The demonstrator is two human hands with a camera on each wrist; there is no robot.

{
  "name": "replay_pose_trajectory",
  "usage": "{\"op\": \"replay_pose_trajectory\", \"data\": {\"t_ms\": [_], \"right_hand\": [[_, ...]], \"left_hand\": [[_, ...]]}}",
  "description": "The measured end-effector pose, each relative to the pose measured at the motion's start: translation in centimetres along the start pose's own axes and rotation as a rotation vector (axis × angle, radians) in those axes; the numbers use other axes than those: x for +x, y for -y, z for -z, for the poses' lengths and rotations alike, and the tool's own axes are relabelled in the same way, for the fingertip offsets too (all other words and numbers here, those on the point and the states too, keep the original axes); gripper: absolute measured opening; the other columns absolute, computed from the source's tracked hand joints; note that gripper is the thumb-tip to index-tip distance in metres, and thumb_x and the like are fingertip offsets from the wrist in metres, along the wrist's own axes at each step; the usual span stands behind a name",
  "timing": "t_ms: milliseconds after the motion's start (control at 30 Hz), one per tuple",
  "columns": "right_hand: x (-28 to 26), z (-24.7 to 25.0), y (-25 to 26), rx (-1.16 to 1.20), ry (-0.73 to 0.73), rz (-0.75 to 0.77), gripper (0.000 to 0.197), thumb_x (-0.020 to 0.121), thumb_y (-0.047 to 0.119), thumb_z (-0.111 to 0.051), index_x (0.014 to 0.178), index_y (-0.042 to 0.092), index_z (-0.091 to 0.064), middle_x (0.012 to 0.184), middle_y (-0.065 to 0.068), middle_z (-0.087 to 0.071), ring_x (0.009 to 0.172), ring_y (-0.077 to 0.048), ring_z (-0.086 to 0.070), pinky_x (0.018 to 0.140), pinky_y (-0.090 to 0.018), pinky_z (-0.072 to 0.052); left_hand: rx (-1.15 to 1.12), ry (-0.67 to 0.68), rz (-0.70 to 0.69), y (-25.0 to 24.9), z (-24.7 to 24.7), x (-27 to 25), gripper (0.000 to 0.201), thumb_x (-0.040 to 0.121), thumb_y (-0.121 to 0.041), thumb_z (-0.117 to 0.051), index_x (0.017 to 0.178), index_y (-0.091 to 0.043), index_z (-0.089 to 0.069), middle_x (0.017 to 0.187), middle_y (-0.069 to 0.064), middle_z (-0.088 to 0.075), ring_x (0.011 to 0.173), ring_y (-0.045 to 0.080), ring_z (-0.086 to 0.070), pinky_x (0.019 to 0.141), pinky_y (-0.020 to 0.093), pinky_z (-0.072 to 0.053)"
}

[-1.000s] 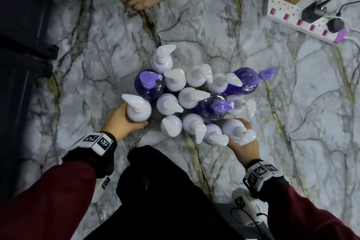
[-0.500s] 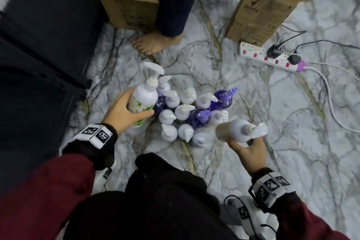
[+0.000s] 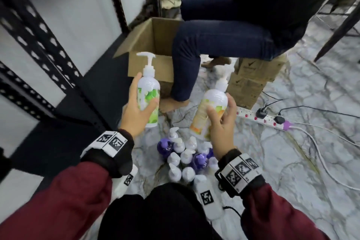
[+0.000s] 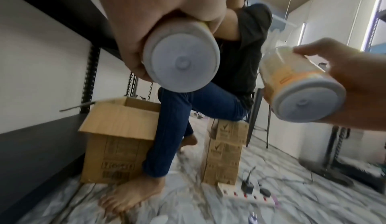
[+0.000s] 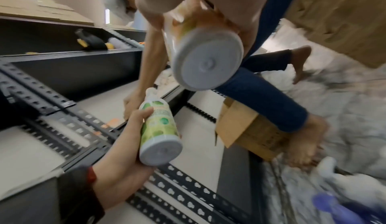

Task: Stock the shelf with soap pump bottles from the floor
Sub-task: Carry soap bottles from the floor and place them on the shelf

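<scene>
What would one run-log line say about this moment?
left hand: grips green-label bottle | right hand: grips orange-label bottle | both lifted off floor | shelf: not yet stocked

Right hand (image 5: 188,1) at top, very close, wraps around orange-label bottle (image 5: 206,57); round white bottom faces camera. Left hand (image 5: 125,158) lower down grips green-label bottle (image 5: 158,128), pump end pointing away. Black shelf rack (image 5: 69,115) with rows of holes on left, pale boards between bars. Other person's bare arm reaches to shelf board. Blue-jeans leg (image 5: 263,95), bare foot beside open cardboard box (image 5: 246,128) on marble floor (image 5: 344,112). Blurry purple bottle (image 5: 332,206) bottom right.
</scene>
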State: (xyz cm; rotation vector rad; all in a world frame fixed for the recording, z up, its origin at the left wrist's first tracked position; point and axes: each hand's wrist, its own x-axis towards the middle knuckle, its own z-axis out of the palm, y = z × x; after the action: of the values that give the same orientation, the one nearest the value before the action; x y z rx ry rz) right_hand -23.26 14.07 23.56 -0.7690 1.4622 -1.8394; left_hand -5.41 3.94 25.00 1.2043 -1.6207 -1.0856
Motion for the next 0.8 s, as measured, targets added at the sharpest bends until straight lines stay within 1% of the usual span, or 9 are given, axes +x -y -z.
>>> {"op": "replay_pose_trajectory", "data": {"t_ms": [100,167,233,267,367,467,633,700,800], "right_hand": [[0.0,-3.0,2.7,0.046,0.082,0.039,0.05,0.092,0.02,-0.055,0.133,0.035,-0.03,0.141,0.002,-0.04,0.124,-0.016,-0.048,0.099,-0.028,-0.046],[-0.4,-5.1,4.4,0.092,0.152,0.003,0.052,0.092,0.025,-0.055,0.135,0.036,-0.029,0.142,-0.001,-0.04,0.122,-0.016,-0.05,0.098,-0.031,-0.048],[-1.1,-7.3,5.8,0.131,0.215,-0.011,0.059,0.091,0.019,-0.059,0.138,0.032,-0.027,0.135,0.0,-0.043,0.111,-0.01,-0.055,0.089,-0.026,-0.051],[-1.5,-8.4,6.5,0.138,0.247,0.009,0.064,0.088,0.015,-0.063,0.138,0.031,-0.026,0.131,0.002,-0.044,0.105,-0.006,-0.056,0.086,-0.023,-0.052],[-2.6,-12.0,8.1,0.11,0.364,0.094,0.075,0.078,0.01,-0.071,0.135,0.032,-0.028,0.131,0.004,-0.042,0.11,-0.011,-0.053,0.091,-0.029,-0.049],[-3.9,-15.7,9.8,0.083,0.484,0.141,0.074,0.083,0.006,-0.068,0.137,0.033,-0.026,0.134,0.008,-0.041,0.113,-0.01,-0.051,0.094,-0.032,-0.046],[-6.5,-21.6,12.8,0.133,0.659,0.194,0.069,0.084,0.008,-0.066,0.136,0.033,-0.029,0.113,0.024,-0.046,0.094,0.01,-0.056,0.08,-0.015,-0.048],[-7.2,-23.4,13.7,0.134,0.703,0.203,0.07,0.084,0.009,-0.067,0.139,0.032,-0.029,0.112,0.022,-0.047,0.1,-0.001,-0.057,0.084,-0.023,-0.05],[-8.8,-25.9,15.5,0.127,0.774,0.26,0.067,0.085,0.011,-0.067,0.133,0.037,-0.03,0.113,0.028,-0.044,0.102,-0.004,-0.055,0.093,-0.037,-0.049]], "left_hand": [[-0.093,-0.062,-0.007,-2.9,2.5,-0.4,0.072,0.075,-0.046,-0.067,0.134,-0.054,-0.026,0.11,-0.037,-0.054,0.107,0.01,-0.058,0.098,0.036,-0.046],[-0.178,-0.119,-0.015,-4.8,4.5,-0.9,0.07,0.077,-0.041,-0.068,0.135,-0.045,-0.03,0.115,-0.025,-0.059,0.108,0.014,-0.06,0.098,0.044,-0.047],[-0.218,-0.181,-0.022,-6.4,6.6,-1.5,0.064,0.087,-0.023,-0.065,0.14,-0.031,-0.029,0.122,-0.003,-0.058,0.103,0.017,-0.061,0.095,0.043,-0.049],[-0.227,-0.212,-0.03,-7.0,7.8,-1.8,0.06,0.089,-0.019,-0.062,0.138,-0.03,-0.03,0.12,-0.001,-0.059,0.1,0.016,-0.061,0.093,0.04,-0.05],[-0.222,-0.305,-0.053,-8.8,11.5,-3.2,0.065,0.085,-0.017,-0.067,0.131,-0.041,-0.029,0.111,-0.019,-0.056,0.099,0.007,-0.061,0.091,0.035,-0.05],[-0.174,-0.367,-0.079,-10.3,15.5,-4.9,0.075,0.081,-0.01,-0.071,0.138,-0.034,-0.029,0.112,-0.018,-0.057,0.098,0.005,-0.061,0.094,0.037,-0.05],[-0.094,-0.549,-0.119,-12.5,21.3,-7.7,0.076,0.075,-0.017,-0.075,0.133,-0.041,-0.033,0.108,-0.029,-0.059,0.097,0.006,-0.062,0.094,0.042,-0.05],[-0.071,-0.612,-0.138,-13.6,23.0,-8.7,0.073,0.08,-0.008,-0.071,0.131,-0.042,-0.031,0.096,-0.039,-0.058,0.088,-0.004,-0.061,0.087,0.032,-0.051],[-0.036,-0.728,-0.166,-15.4,25.5,-11.0,0.074,0.08,-0.012,-0.072,0.136,-0.038,-0.03,0.099,-0.029,-0.059,0.086,-0.005,-0.061,0.082,0.025,-0.049]]}}
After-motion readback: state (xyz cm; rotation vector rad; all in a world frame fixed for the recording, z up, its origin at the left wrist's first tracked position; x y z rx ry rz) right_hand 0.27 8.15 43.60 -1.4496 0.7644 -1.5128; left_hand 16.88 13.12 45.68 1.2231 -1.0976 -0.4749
